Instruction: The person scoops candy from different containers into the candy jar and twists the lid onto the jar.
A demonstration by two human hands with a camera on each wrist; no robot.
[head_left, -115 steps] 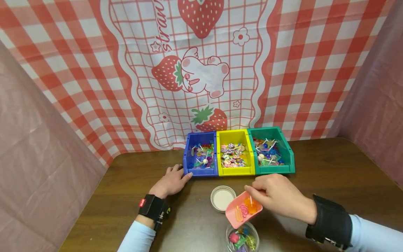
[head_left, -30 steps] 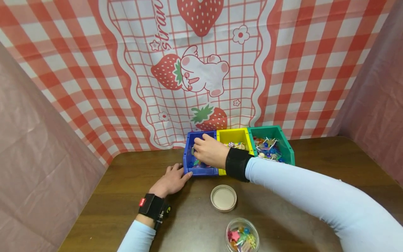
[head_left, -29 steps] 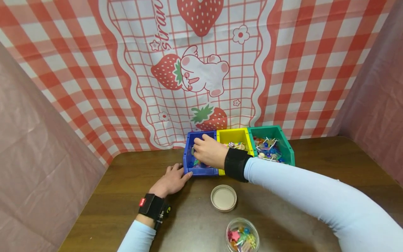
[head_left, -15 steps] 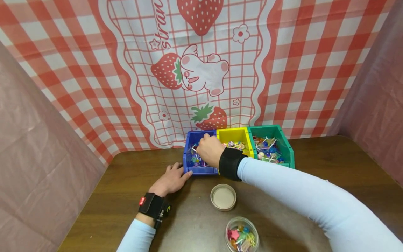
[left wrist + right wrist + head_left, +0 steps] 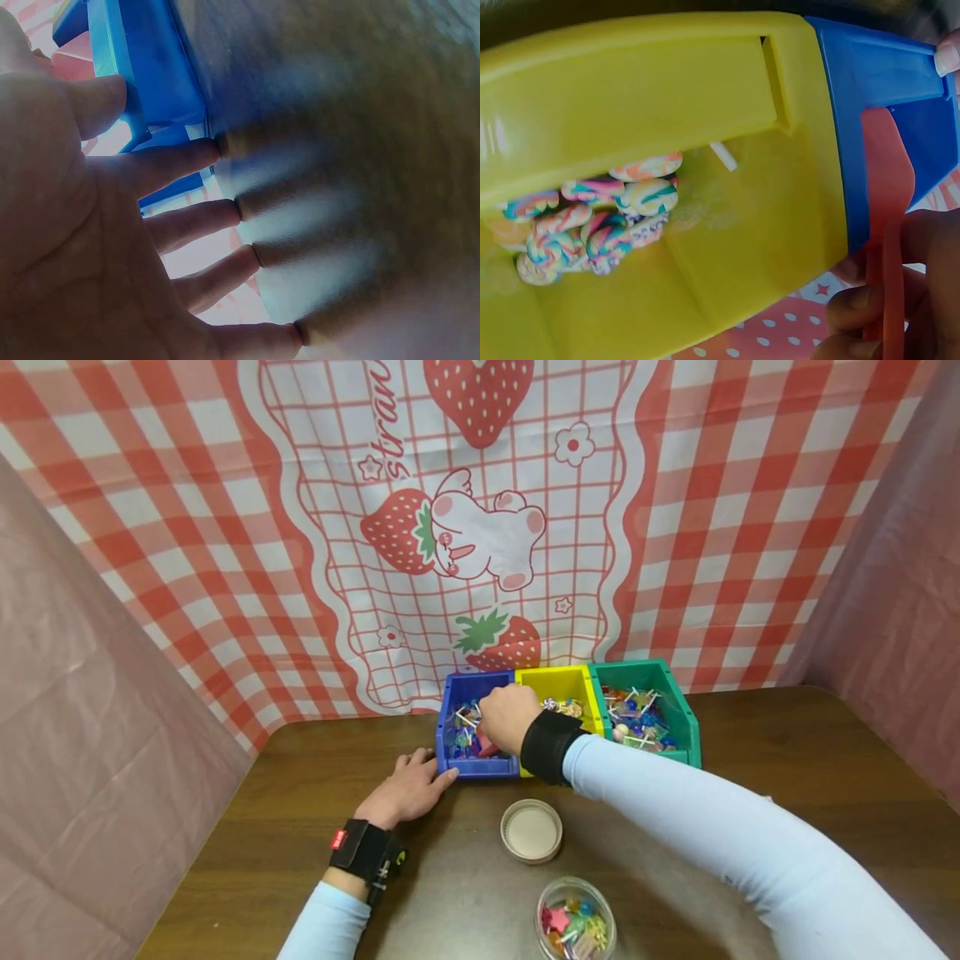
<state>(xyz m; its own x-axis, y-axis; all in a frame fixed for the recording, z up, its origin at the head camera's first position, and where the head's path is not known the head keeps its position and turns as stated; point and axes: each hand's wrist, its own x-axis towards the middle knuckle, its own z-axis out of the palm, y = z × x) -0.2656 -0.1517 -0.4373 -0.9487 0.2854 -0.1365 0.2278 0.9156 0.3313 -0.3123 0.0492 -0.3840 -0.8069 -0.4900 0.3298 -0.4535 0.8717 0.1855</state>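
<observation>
My right hand [image 5: 512, 718] grips the handle of a pink scoop [image 5: 885, 165], whose bowl is down inside the blue bin [image 5: 480, 768] among small colourful candy-like pieces and white sticks. The hand covers most of the scoop in the head view. My left hand [image 5: 405, 792] lies at the blue bin's left front corner. Its thumb touches the bin, while the other fingers [image 5: 195, 225] are spread with their tips on the table. In front stands a clear round jar [image 5: 542, 920], partly filled with coloured pieces including a pink star.
To the right of the blue bin, a yellow bin [image 5: 557, 677] holds swirled lollipop pieces. Beside that, a green bin [image 5: 688, 731] contains mixed pieces with sticks. A round whitish lid [image 5: 531, 832] lies on the wooden table [image 5: 300, 777]. A checked strawberry cloth [image 5: 712, 527] hangs behind.
My right hand has gone from above the jar with a loaded scoop to the blue bin, then drawn slightly right within it. The jar's contents look fuller. My left hand stays put.
</observation>
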